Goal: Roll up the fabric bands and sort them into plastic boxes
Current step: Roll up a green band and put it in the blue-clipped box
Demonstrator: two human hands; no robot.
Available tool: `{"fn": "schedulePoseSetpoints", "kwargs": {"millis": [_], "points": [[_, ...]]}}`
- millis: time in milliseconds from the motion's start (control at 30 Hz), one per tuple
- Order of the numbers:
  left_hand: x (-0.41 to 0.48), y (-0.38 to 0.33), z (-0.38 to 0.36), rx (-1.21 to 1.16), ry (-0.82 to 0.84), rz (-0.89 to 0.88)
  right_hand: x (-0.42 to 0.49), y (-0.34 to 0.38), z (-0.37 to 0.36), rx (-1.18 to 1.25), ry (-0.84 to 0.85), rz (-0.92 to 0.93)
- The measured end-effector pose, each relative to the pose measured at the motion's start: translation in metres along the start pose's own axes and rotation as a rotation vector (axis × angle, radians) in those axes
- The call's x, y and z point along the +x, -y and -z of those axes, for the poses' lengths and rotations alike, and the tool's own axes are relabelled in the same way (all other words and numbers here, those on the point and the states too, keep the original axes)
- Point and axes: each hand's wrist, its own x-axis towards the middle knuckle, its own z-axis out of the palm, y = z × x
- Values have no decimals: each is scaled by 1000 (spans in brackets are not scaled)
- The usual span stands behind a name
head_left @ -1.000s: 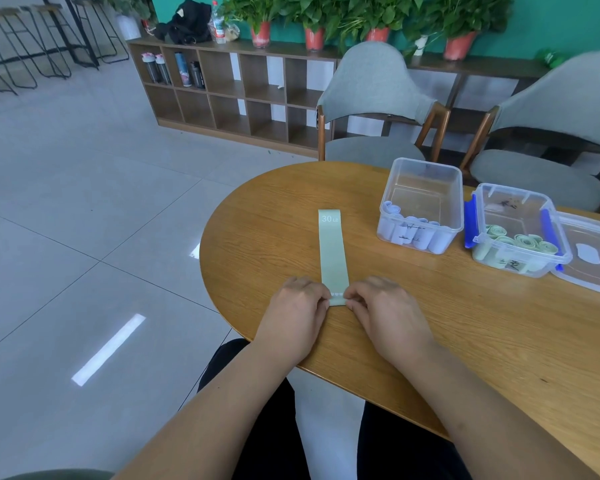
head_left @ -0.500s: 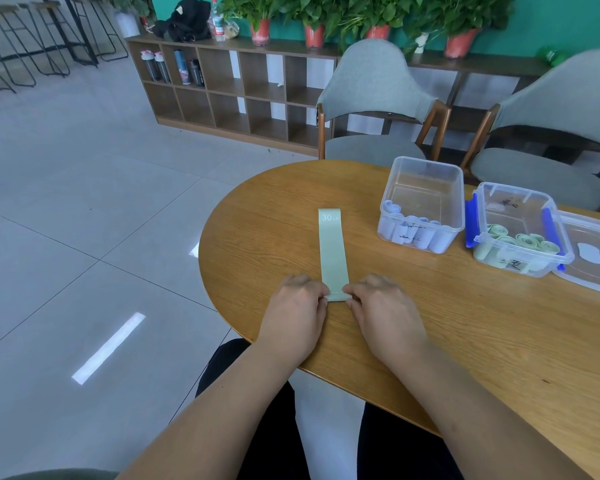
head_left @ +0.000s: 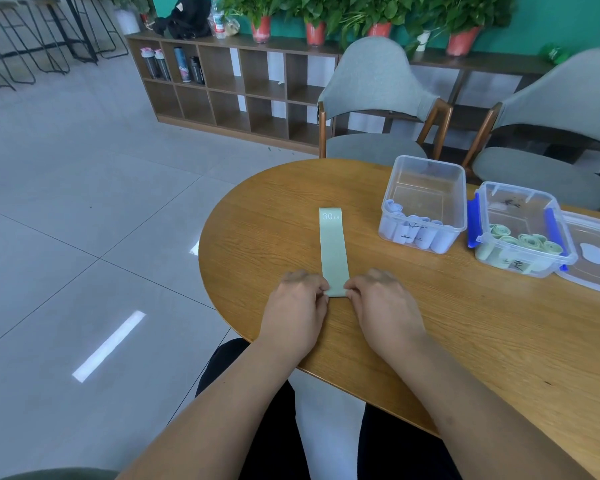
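A pale green fabric band (head_left: 332,247) marked "30 LB" lies flat and lengthwise on the wooden table (head_left: 465,323). My left hand (head_left: 297,306) and my right hand (head_left: 383,303) pinch its near end from either side, where a small roll has formed. A clear plastic box (head_left: 425,202) at the right holds several white rolled bands. Beside it a second clear box (head_left: 520,230) with blue clips holds several green rolled bands.
A clear lid (head_left: 596,258) lies at the table's right edge. Two grey chairs (head_left: 374,109) stand behind the table, with a wooden shelf unit (head_left: 229,95) and potted plants beyond. Tiled floor lies to the left.
Both hands have crept slightly forward along the band, and its near end is rolled a little further. The boxes have not moved.
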Motion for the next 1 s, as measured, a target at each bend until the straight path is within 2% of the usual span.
{"fn": "schedulePoseSetpoints", "kwargs": {"millis": [167,467,733,1000], "points": [[3,0,-3,32,-3,3,1,4,3,4,35,-12],[8,-2,-5,15,-23,41,5,3,2,124,-13,-118],[4,-4,-7,-12,-62,48,5,5,-2,47,-26,-107],[5,-5,-5,-85,-65,109,6,4,0,92,-20,-104]]}}
